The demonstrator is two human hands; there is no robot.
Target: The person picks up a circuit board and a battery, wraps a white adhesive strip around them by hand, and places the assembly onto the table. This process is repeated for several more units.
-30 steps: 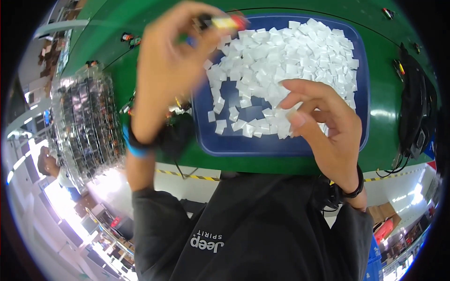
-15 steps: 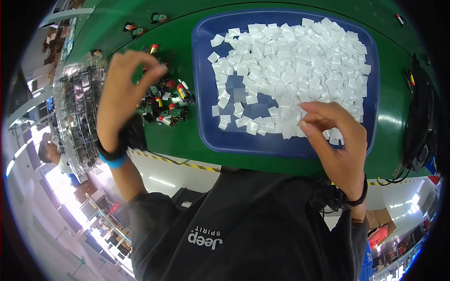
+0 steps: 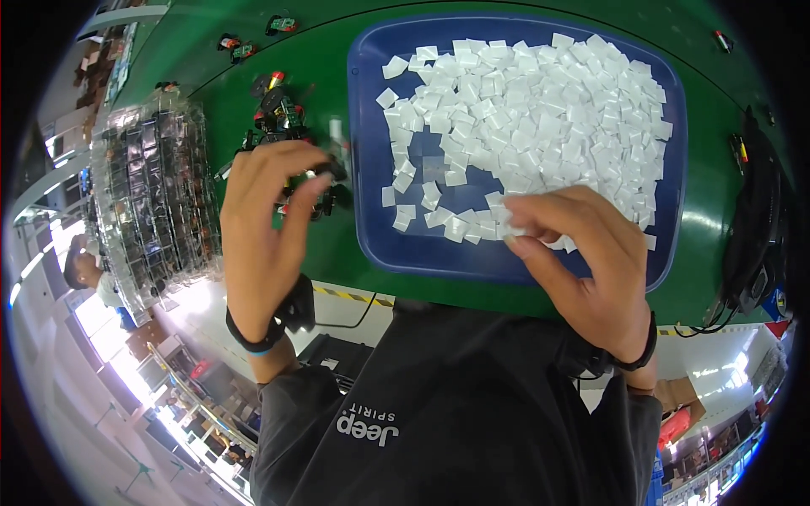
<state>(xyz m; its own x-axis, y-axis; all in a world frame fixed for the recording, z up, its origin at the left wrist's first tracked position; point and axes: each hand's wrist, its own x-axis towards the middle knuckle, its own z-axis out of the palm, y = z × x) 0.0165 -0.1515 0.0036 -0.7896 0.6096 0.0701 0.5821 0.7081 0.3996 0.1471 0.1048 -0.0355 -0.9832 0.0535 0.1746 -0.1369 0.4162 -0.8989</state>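
My left hand (image 3: 268, 228) is over a loose group of small electronic assemblies (image 3: 283, 114) with green boards, dark round parts and red-yellow pieces. Its thumb and fingers pinch a small dark electronic assembly (image 3: 337, 167), blurred by motion, and a white piece sticks up beside it. Above the near edge of a blue tray (image 3: 371, 244), my right hand (image 3: 595, 261) has thumb and forefinger closed in a pinch. A bit of white, apparently a small white square (image 3: 510, 228), shows at those fingertips. Many glossy white squares (image 3: 548, 118) are spread in the tray.
A stack of clear plastic compartment trays (image 3: 156, 185) stands at the left edge of the green table (image 3: 329, 274). More small assemblies (image 3: 281, 24) lie at the far left. A black bag-like object (image 3: 755, 228) is at the right. Behind the stack, another person (image 3: 89, 270) is visible.
My left hand has moved right and nearer, now with a small dark assembly at its fingertips. My right hand has shifted left over the tray, still pinching.
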